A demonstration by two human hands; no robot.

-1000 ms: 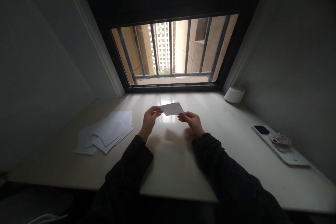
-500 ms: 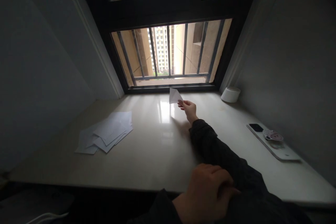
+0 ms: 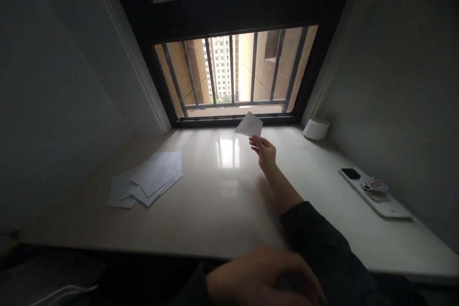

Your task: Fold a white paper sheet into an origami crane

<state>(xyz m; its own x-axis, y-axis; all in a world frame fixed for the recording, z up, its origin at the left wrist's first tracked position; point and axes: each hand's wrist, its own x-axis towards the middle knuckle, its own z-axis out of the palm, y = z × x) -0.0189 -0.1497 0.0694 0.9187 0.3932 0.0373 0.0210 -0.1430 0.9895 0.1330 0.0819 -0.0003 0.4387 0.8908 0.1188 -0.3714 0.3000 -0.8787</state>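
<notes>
Our right hand [image 3: 264, 150] pinching a white paper slip [image 3: 248, 125] between thumb and fingertips, our left hand [image 3: 265, 277] blurred, grip unclear, loose white sheets [image 3: 147, 179] on the pale counter [image 3: 201, 215], a pink sticker [image 3: 373, 184] too small to read

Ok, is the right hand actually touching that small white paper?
Touching. The head view shows the right hand gripping the lower corner of the small white paper between its fingertips, with no gap.
</notes>
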